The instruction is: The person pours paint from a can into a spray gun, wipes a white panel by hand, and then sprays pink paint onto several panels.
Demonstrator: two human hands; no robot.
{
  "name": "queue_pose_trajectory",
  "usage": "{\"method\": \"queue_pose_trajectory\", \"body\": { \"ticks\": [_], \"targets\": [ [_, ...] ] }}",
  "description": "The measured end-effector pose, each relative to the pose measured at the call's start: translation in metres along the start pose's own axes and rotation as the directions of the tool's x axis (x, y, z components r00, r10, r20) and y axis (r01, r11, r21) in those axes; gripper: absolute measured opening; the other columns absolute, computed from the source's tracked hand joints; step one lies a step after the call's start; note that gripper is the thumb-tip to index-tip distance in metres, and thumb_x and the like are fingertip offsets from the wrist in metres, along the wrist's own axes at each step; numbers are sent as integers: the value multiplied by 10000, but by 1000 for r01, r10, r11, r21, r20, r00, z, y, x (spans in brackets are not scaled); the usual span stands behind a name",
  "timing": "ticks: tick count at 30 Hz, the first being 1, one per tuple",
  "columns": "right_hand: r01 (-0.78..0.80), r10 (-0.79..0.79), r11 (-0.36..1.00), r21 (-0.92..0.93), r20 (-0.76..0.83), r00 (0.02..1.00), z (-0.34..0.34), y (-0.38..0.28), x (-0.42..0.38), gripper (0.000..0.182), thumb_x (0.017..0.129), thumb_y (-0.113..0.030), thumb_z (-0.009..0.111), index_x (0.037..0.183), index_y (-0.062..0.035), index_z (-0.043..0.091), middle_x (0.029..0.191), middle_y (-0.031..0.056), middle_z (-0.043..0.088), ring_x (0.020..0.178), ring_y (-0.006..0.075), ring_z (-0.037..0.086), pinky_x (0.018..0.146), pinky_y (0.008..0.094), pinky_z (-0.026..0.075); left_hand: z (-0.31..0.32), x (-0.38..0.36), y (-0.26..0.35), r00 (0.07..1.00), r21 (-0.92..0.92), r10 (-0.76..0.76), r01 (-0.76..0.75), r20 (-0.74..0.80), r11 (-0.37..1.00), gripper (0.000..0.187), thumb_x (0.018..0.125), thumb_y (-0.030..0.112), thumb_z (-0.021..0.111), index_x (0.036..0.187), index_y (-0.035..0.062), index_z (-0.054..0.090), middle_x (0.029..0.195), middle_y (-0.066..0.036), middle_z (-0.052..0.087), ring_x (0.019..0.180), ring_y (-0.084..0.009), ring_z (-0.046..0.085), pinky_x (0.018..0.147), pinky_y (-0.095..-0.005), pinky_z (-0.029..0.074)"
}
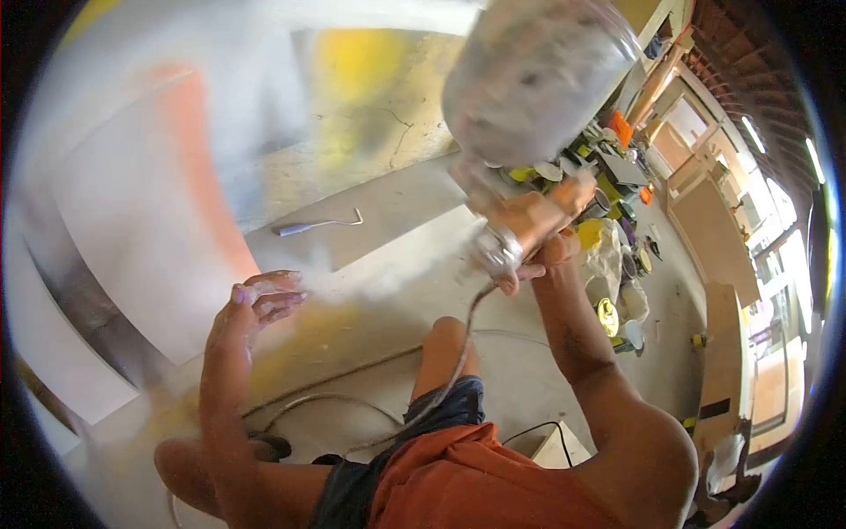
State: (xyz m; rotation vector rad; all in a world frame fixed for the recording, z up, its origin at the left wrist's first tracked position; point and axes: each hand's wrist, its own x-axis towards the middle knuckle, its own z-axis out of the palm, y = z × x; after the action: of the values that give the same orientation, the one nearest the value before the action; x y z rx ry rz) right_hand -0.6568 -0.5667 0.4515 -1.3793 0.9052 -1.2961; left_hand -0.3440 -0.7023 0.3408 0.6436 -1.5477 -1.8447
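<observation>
My right hand [551, 251] is closed around a spray gun [500, 247], whose large, cloudy paint cup [538, 84] sits above it, smeared by motion. The gun's metal front end points left, and a whitish haze [388, 273] stretches from it toward my other hand. A hose [463, 353] hangs from the gun down past my knee. My left hand [263, 298] is raised with its fingers out, holding nothing; white paint marks the fingertips. Close behind it stands a white panel [145, 220] with an orange-pink edge strip.
A roller frame [322, 225] with a blue-grey handle lies on the ledge beyond the hands. Paint cans and a plastic bag [604, 260] crowd the floor at right. Hose coils [330, 401] lie by my legs. Wooden panels [714, 229] stand farther right.
</observation>
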Motion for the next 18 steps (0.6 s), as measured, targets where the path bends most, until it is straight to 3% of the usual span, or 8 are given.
{"method": "queue_pose_trajectory", "body": {
  "ticks": [3, 6, 9, 11, 15, 17, 18],
  "targets": [
    [35, -36, 999, 41, 24, 999, 0, 3, -7, 392, 832, -188, 622, 1123, 66, 561, 797, 156, 624, 396, 78, 433, 345, 209, 330, -1, 0, 0, 999, -7, -7, 8, 49, 1000, 716, 946, 639, 281, 1134, 14, 575, 1221, -143, 577, 1086, -257, 592, 990, -398, 403],
    [-55, 53, 990, 131, 16, 998, 13, -4, -2, 421, 792, -142, 658, 1159, 34, 552, 838, 135, 625, 380, 38, 375, 352, 164, 267, 12, -10, 12, 998, 48, 59, -59, 9, 997, 641, 989, 553, 275, 1128, 2, 571, 1217, -139, 578, 1072, -257, 595, 982, -382, 415],
    [-21, 26, 997, 80, -59, 998, 20, -7, 0, 451, 790, -143, 658, 1192, 26, 539, 840, 113, 611, 387, 33, 351, 355, 172, 255, 11, -8, 11, 997, 62, 78, -79, 12, 995, 637, 1002, 521, 245, 1158, -15, 551, 1216, -165, 564, 1064, -287, 583, 967, -417, 402],
    [4, 1, 999, 44, -120, 993, 26, -10, -1, 423, 808, -140, 637, 1173, 42, 525, 824, 151, 608, 365, 24, 341, 327, 168, 261, 12, -8, 8, 999, 52, 44, -43, -15, 998, 628, 1006, 511, 241, 1147, -17, 551, 1212, -166, 564, 1053, -281, 586, 967, -417, 399],
    [-15, 17, 1000, 15, -151, 988, 35, -19, 0, 410, 806, -157, 648, 1151, 32, 532, 827, 146, 603, 379, 33, 354, 341, 176, 280, 14, -11, 14, 999, 25, 44, -43, -27, 999, 547, 1025, 437, 260, 1124, -3, 569, 1196, -132, 585, 1040, -244, 597, 970, -382, 421],
    [-22, 15, 999, -42, -162, 987, 41, -23, -2, 460, 808, -209, 667, 1204, -15, 535, 847, 40, 601, 420, 7, 321, 362, 163, 234, 11, -10, 7, 998, 24, 52, -51, -35, 998, 546, 1025, 439, 261, 1121, 1, 572, 1191, -127, 586, 1030, -246, 599, 964, -379, 423],
    [-19, 13, 999, -42, -157, 988, 41, -23, -2, 460, 808, -209, 667, 1204, -15, 535, 847, 40, 601, 420, 7, 321, 362, 163, 234, 12, -10, 5, 998, 27, 55, -54, -39, 998, 546, 1025, 439, 261, 1121, 1, 572, 1191, -127, 586, 1030, -246, 599, 964, -379, 423]
  ]
}}
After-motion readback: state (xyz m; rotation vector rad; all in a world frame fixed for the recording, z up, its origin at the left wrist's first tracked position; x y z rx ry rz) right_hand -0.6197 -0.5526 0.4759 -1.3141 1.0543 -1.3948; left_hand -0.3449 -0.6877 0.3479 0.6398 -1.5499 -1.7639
